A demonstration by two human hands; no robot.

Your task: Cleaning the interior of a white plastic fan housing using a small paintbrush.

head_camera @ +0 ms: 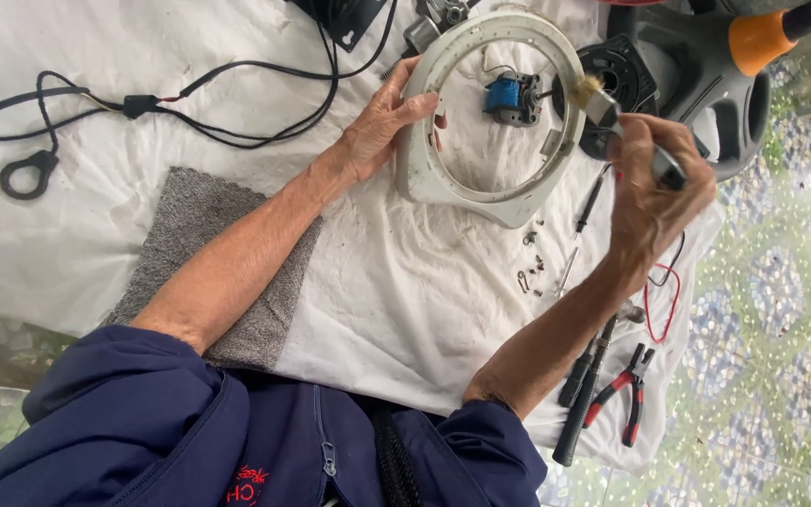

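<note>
My left hand [382,122] grips the near rim of a pale grey ring-shaped plastic housing [509,202] that lies on a white cloth. My right hand [654,192] holds a small paintbrush [603,103], its worn bristles against the ring's right rim. Inside the ring lies a small motor with a blue coil [507,97].
A black fan part [626,70] sits beyond the ring. Small screws [532,268], a thin screwdriver [579,230], dark-handled screwdrivers [579,404], red-handled pliers [629,390] and a red wire [664,300] lie at the right. Black cables [143,103] and a grey cloth [190,225] lie left.
</note>
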